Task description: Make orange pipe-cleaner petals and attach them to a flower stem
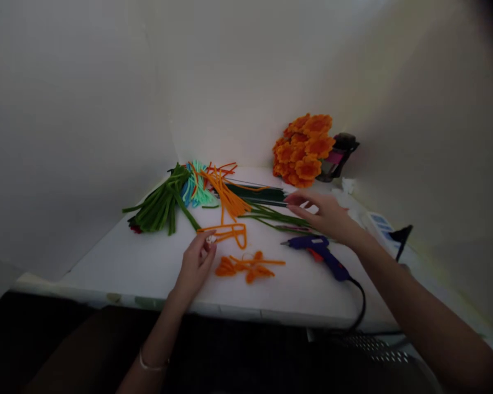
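My left hand (pixel 197 262) rests on the white table (pixel 119 262) with its fingers pinched on a small white bead-like object (pixel 211 239), beside a bent orange pipe cleaner loop (pixel 230 232). A folded orange pipe cleaner flower shape (pixel 246 266) lies just right of that hand. My right hand (pixel 322 213) reaches forward with fingers spread, its fingertips at the ends of dark green stem wires (pixel 263 198). A blue glue gun (pixel 318 251) lies on the table below my right hand.
Bundles of green (pixel 160 205), mint and blue (pixel 195 189) and orange pipe cleaners (pixel 225 191) lie at the back left. A bunch of finished orange flowers (pixel 304 150) stands in the corner by a dark holder (pixel 339 153). White walls enclose the table; the gun's black cord (pixel 359 306) runs off the front edge.
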`<move>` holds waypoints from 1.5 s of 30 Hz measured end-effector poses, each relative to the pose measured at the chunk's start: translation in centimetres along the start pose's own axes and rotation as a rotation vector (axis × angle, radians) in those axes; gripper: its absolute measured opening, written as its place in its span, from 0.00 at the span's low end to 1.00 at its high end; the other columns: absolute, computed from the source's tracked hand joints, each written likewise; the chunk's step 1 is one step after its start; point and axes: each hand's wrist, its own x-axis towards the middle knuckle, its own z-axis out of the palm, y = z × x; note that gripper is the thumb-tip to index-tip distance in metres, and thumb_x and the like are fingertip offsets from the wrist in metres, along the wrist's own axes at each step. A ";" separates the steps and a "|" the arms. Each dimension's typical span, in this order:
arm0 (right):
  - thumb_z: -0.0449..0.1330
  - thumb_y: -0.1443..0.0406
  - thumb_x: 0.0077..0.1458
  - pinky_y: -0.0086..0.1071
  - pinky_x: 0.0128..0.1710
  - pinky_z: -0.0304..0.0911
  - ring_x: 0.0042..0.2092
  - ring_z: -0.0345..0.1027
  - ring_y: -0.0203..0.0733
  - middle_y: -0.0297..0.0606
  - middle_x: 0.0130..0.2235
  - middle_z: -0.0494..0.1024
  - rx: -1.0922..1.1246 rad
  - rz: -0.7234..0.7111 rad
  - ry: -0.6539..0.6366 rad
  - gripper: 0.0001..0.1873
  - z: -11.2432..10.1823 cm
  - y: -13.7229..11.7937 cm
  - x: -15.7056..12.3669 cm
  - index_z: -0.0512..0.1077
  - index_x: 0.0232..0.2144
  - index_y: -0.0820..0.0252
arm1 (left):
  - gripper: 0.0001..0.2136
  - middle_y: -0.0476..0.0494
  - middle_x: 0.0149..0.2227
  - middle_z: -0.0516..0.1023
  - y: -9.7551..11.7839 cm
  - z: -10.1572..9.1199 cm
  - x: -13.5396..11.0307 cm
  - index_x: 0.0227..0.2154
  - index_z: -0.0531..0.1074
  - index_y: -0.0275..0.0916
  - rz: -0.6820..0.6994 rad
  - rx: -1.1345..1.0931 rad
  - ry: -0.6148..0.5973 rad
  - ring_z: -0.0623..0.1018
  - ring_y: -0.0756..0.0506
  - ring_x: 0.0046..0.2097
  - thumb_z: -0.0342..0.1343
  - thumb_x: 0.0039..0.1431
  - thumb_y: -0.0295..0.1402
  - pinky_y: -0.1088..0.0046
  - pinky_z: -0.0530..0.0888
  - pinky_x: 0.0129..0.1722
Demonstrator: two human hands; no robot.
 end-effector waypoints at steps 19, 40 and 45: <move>0.57 0.68 0.54 0.35 0.35 0.59 0.35 0.66 0.43 0.42 0.34 0.72 -0.109 0.058 -0.291 0.04 7.1 -0.7 -7.3 0.70 0.27 0.60 | 0.13 0.41 0.45 0.73 2.5 -1.5 -0.4 0.45 0.74 0.43 0.262 0.246 -0.359 0.70 0.41 0.49 0.56 0.56 0.33 0.59 0.63 0.52; 0.64 0.54 0.48 0.29 0.30 0.61 0.28 0.64 0.34 0.32 0.25 0.70 0.918 0.302 0.029 0.14 7.9 -4.7 -6.2 0.72 0.28 0.59 | 0.17 0.49 0.24 0.67 4.2 2.6 0.3 0.22 0.70 0.35 -0.251 -0.794 -0.581 0.70 0.51 0.29 0.56 0.56 0.44 0.75 0.68 0.33; 0.66 0.56 0.46 0.28 0.29 0.59 0.27 0.62 0.33 0.32 0.22 0.70 0.861 0.295 -0.028 0.14 8.3 -5.6 -5.3 0.73 0.20 0.61 | 0.19 0.48 0.24 0.67 3.9 2.4 0.1 0.19 0.70 0.35 -0.238 -0.700 -0.656 0.70 0.48 0.33 0.54 0.57 0.44 0.71 0.66 0.40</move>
